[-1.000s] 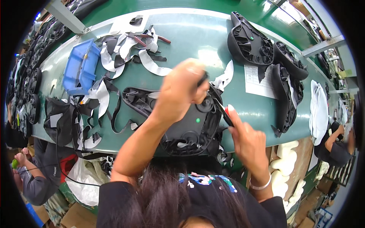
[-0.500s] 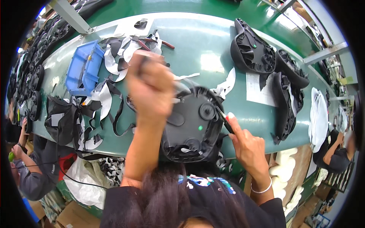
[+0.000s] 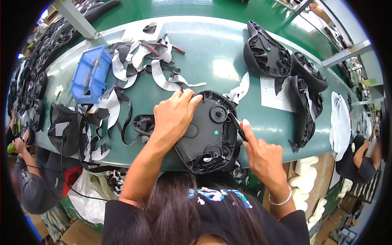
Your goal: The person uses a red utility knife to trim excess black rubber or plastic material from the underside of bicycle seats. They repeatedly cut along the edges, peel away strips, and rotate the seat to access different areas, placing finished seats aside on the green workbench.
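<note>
A black padded saddle (image 3: 198, 141) lies underside up at the table's near edge, its narrow nose (image 3: 143, 123) to the left. The underside is a dark plastic shell with two round sockets and a green dot. At the saddle's far left rim is my left hand (image 3: 175, 114), fingers closed over the edge; the fingertips are partly hidden. My right hand (image 3: 263, 157) grips a slim knife (image 3: 240, 127) with a black and red handle. Its thin tip touches the saddle's right rim beside the upper socket. A white scrap (image 3: 240, 90) lies just beyond the rim.
Black and white trimmings (image 3: 163, 75) lie beyond my left hand, near red-handled pliers (image 3: 178, 49). Left of them stands a blue bin (image 3: 90, 75). More saddles (image 3: 269, 53) and a paper sheet (image 3: 272, 97) are at the right. Other people (image 3: 34, 175) work at both sides.
My left hand, raised and blurred before, has come down onto the saddle's far left rim. The saddle's nose now shows. My right hand keeps the knife at the right rim.
</note>
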Demonstrator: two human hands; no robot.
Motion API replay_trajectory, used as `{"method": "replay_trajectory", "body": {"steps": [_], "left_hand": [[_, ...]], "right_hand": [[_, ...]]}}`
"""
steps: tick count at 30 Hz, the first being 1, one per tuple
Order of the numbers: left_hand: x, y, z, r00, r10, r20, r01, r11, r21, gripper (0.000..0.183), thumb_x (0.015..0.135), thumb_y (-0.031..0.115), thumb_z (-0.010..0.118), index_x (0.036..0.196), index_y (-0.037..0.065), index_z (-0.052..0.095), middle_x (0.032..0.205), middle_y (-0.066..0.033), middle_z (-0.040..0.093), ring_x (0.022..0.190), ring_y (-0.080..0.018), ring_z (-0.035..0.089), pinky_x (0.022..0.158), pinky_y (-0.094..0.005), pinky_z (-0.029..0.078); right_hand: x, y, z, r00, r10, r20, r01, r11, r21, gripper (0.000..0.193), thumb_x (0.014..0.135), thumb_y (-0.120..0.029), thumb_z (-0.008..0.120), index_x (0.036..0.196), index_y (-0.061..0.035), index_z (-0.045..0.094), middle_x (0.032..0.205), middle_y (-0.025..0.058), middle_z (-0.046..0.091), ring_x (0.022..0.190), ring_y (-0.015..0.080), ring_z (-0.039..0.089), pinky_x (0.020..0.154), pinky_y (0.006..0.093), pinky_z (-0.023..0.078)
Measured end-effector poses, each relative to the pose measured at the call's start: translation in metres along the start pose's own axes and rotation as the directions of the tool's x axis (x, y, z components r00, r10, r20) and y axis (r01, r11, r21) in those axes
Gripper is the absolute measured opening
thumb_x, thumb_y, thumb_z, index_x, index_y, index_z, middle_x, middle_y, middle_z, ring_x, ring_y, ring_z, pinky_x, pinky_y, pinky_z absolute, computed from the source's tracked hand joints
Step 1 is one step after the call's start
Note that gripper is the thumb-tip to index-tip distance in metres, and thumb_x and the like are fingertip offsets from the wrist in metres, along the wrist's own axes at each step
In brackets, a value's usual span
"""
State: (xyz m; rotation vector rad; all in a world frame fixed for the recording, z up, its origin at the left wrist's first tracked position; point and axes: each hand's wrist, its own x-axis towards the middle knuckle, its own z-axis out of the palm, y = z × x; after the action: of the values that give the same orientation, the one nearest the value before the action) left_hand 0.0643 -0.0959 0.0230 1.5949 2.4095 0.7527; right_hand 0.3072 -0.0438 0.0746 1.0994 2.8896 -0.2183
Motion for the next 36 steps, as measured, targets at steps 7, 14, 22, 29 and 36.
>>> {"method": "replay_trajectory", "body": {"steps": [7,14,22,29,36], "left_hand": [[-0.021,0.000,-0.001,0.997,-0.044,-0.056,0.046,0.998,0.032,0.029,0.095,0.037,0.050,0.096,0.010,0.059,0.080,-0.0113,0.055,0.060,-0.0333,0.061,0.051,-0.0427,0.048],[-0.028,-0.003,-0.009,0.991,-0.094,-0.097,0.098,0.994,0.044,0.030,0.096,0.038,0.047,0.099,0.010,0.058,0.085,-0.0123,0.055,0.064,-0.0340,0.062,0.053,-0.0444,0.049],[-0.002,0.007,-0.026,0.925,0.265,-0.270,-0.277,0.961,-0.006,0.034,0.081,0.032,0.067,0.109,0.014,0.063,0.121,-0.0066,0.053,0.121,-0.0274,0.045,0.103,-0.0494,0.025],[0.017,-0.003,0.005,0.920,0.363,-0.148,-0.385,0.910,-0.157,0.012,0.080,0.019,0.069,0.076,0.010,0.064,0.103,0.0008,0.059,0.109,-0.0205,0.052,0.104,-0.0521,0.017],[0.019,0.005,-0.003,0.877,0.251,-0.410,-0.307,0.948,-0.078,0.011,0.074,0.015,0.075,0.074,0.011,0.065,0.107,-0.0032,0.055,0.110,-0.0241,0.047,0.098,-0.0462,0.022]], "right_hand": [[-0.032,-0.008,-0.005,0.982,0.188,-0.009,-0.157,0.844,0.512,0.052,0.088,-0.009,0.059,0.138,-0.0074,0.042,0.089,0.0217,0.067,0.062,0.0350,0.064,0.054,0.0407,0.047],[0.076,-0.012,0.029,0.957,0.042,-0.289,0.178,0.700,0.692,0.045,0.084,-0.004,0.063,0.127,0.0003,0.049,0.103,0.0163,0.065,0.077,0.0215,0.061,0.074,0.0324,0.049],[0.087,-0.005,0.022,0.974,0.220,-0.051,0.035,0.076,0.996,0.046,0.082,-0.007,0.068,0.123,0.0003,0.050,0.085,-0.0018,0.055,0.072,0.0034,0.050,0.064,0.0184,0.041],[0.066,0.003,0.014,0.967,0.050,-0.251,0.113,0.795,0.596,0.041,0.088,-0.019,0.065,0.127,-0.0090,0.054,0.072,0.0101,0.062,0.060,0.0217,0.061,0.058,0.0294,0.048],[0.045,-0.004,0.000,0.976,-0.100,-0.195,0.106,0.994,0.017,0.040,0.087,-0.029,0.064,0.126,-0.0247,0.059,0.055,0.0065,0.055,0.044,0.0252,0.054,0.041,0.0368,0.036]]}}
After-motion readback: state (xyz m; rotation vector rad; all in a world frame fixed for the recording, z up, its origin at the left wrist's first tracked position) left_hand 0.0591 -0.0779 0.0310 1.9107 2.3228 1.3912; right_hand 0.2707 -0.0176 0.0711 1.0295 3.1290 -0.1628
